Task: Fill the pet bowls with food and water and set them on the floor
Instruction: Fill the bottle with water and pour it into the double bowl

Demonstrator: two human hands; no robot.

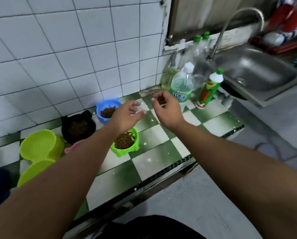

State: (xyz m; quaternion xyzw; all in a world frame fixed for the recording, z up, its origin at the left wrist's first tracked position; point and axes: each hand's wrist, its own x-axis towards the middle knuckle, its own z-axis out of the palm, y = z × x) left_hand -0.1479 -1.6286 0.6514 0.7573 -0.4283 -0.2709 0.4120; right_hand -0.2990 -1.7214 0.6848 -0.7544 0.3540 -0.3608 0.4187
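Three cat-eared bowls on the green-and-white tiled counter (161, 152) hold brown kibble: a blue bowl (101, 107), a black bowl (78, 127) and a green bowl (125, 140). Two lime bowls (39, 144) at the left are empty. A pink bowl (73, 146) is mostly hidden under my left forearm. My left hand (127, 116) hovers between the blue and green bowls, fingers loosely curled and holding nothing. My right hand (166, 107) hangs beside it, its fingers curled around what looks like a few kibble pieces. A clear water bottle (182, 83) stands just behind it.
A green-capped dish soap bottle (209, 88) and more bottles (197, 49) stand by the tiled wall. The steel sink (258, 73) with its curved faucet (239, 16) is at the right. The grey floor (196, 195) lies below the counter edge.
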